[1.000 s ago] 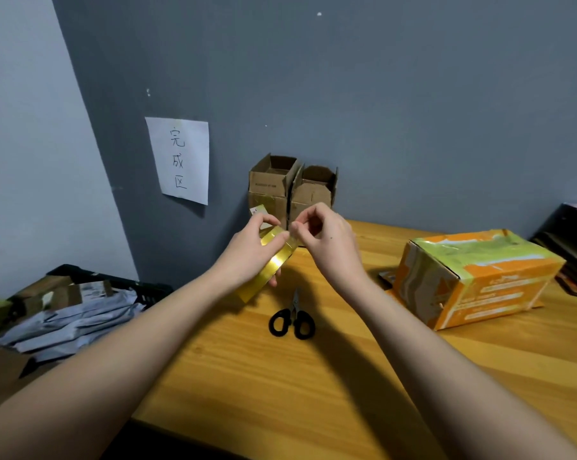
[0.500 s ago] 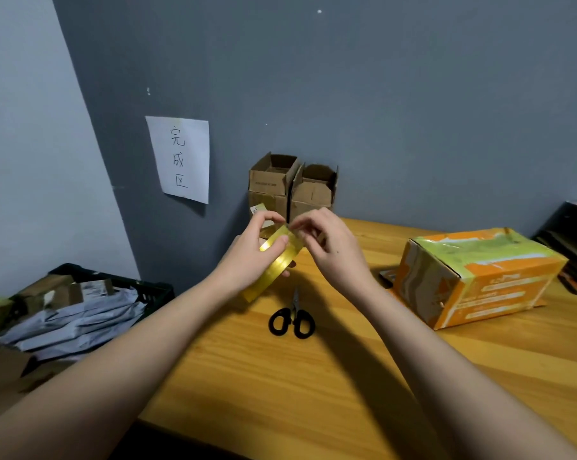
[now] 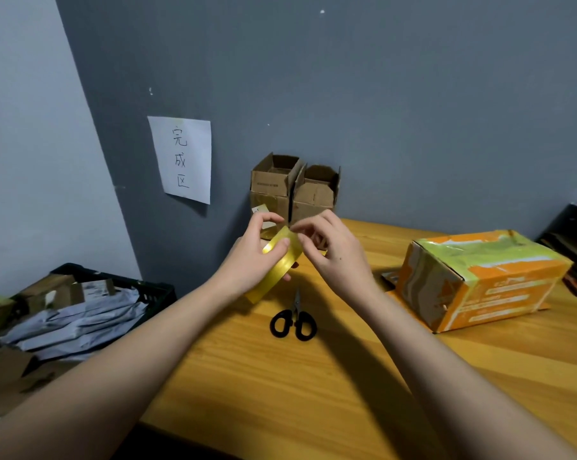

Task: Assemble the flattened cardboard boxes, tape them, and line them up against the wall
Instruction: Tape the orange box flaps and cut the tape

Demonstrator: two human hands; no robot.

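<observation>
Yellowish clear tape, a roll (image 3: 278, 260) of it, sits in my left hand (image 3: 247, 257), raised above the far part of the wooden tabletop (image 3: 280, 393). My left fingers curl around the roll from the left, thumb pressed on its outer face. My right hand (image 3: 337, 254) meets it from the right, with thumb and forefinger pinched together at the roll's upper rim; whether they have caught the tape's loose end I cannot tell.

Two small brown cardboard boxes (image 3: 293, 190) stand side by side at the tabletop's far edge, touching the dark grey wall (image 3: 413, 111), their top flaps open and upright. They are just beyond my hands.

Black-handled scissors (image 3: 293, 322) lie on the tabletop just nearer to me than the roll, blades pointing away from me. Toward the right edge of the tabletop lies a larger orange and green printed carton (image 3: 483, 280) on its side, its open end facing left.

A white paper sign (image 3: 182, 159) with three handwritten characters is stuck to the wall, left of the boxes. Off the tabletop's left edge, a black crate (image 3: 147, 290) holds grey mailer bags (image 3: 78, 327) and flattened cardboard (image 3: 51, 290).
</observation>
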